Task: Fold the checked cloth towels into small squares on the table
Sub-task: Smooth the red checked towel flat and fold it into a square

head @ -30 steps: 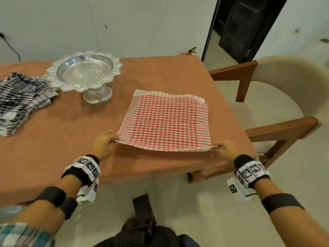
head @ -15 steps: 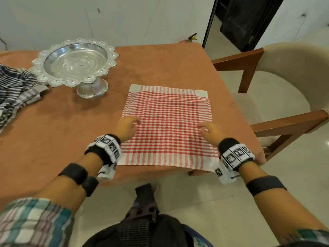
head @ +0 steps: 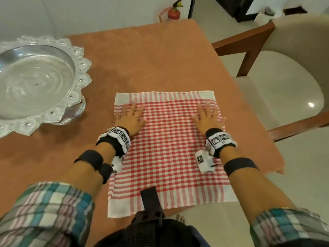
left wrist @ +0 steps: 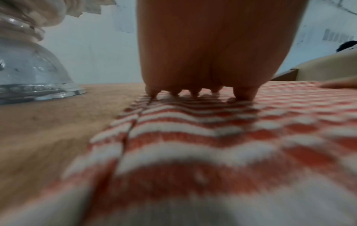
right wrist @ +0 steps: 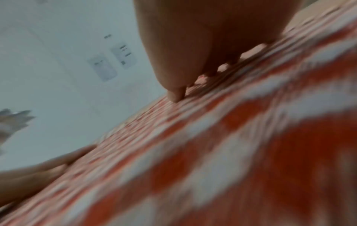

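Observation:
A red-and-white checked towel lies spread flat on the brown table, its near edge hanging slightly past the table's front edge. My left hand lies palm down on the towel's far left part, fingers straight and spread. My right hand lies the same way on the far right part. In the left wrist view the left hand's fingertips press the towel near its left edge. The right wrist view is blurred; the right hand's fingertips touch the towel.
A silver pedestal tray stands on the table just left of the towel; its foot shows close to my left hand. A cushioned wooden chair stands at the table's right side. A red fire extinguisher sits by the far wall.
One second ago both hands held the towel's near corners off the table. They laid it flat and have slid forward over it toward its far edge. The head camera has tilted down.

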